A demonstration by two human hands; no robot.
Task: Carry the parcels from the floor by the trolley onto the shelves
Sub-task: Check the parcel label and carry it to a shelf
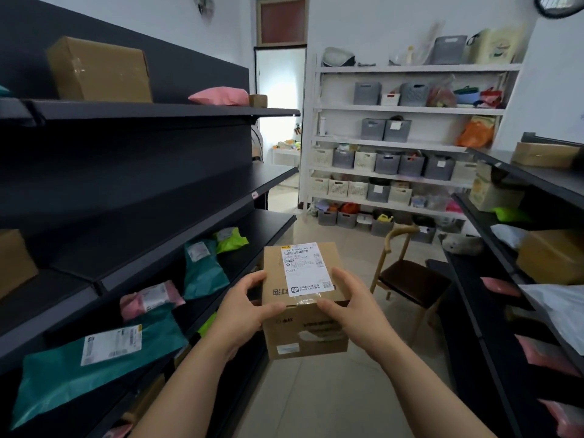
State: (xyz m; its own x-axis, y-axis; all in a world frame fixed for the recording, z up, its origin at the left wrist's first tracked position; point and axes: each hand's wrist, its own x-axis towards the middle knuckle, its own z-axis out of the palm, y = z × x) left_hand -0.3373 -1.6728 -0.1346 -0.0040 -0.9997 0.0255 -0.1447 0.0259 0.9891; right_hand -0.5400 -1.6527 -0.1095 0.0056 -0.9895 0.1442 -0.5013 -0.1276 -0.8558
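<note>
I hold a small brown cardboard parcel (303, 324) with a white shipping label on top, out in front of me in the aisle. My left hand (245, 308) grips its left side with the thumb over the top edge. My right hand (350, 303) grips its right side the same way. Dark shelves (177, 110) run along my left, carrying teal, pink and green mailer bags (203, 267) and a large brown box (101, 71) on the top board. The trolley is out of view.
A second dark shelf unit (505, 172) on the right holds boxes and pink and white bags. A wooden chair (407, 279) stands in the aisle ahead. White racks (410, 109) with grey and cream baskets fill the back wall. Tiled floor lies below the parcel.
</note>
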